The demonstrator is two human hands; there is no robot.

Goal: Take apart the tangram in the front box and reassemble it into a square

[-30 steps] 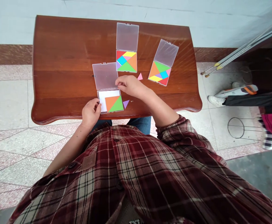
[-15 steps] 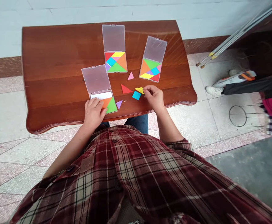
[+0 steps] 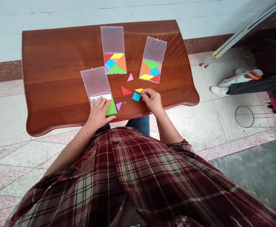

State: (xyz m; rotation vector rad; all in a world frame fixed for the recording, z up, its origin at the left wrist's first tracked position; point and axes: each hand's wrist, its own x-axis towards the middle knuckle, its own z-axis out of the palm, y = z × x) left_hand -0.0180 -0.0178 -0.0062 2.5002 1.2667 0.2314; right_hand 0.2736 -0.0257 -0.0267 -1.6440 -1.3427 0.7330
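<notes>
My left hand [image 3: 99, 113] lies with fingers spread over the nearest tangram case [image 3: 95, 81], whose clear lid is folded back. A white surface and a green triangle [image 3: 111, 108] show in it; the orange piece is mostly under my fingers. My right hand [image 3: 152, 100] pinches one end of a yellow parallelogram [image 3: 138, 90] at the table. Beside it lie a blue square [image 3: 136, 96] and a red triangle [image 3: 125, 90]. A purple triangle [image 3: 118, 106] sits just right of the near case, and a pink triangle [image 3: 130, 77] lies farther back.
Two more open cases, a middle tangram set [image 3: 115, 64] and a right tangram set [image 3: 150, 71], hold fitted coloured pieces on the wooden table [image 3: 57, 53]. At the right are crutches [image 3: 213, 56] and another person's leg and shoe [image 3: 219, 91].
My left hand has shifted over the near case, covering more of the orange piece, with its thumb now at the case's front edge. My right hand stays at the yellow parallelogram. The view shifted slightly.
</notes>
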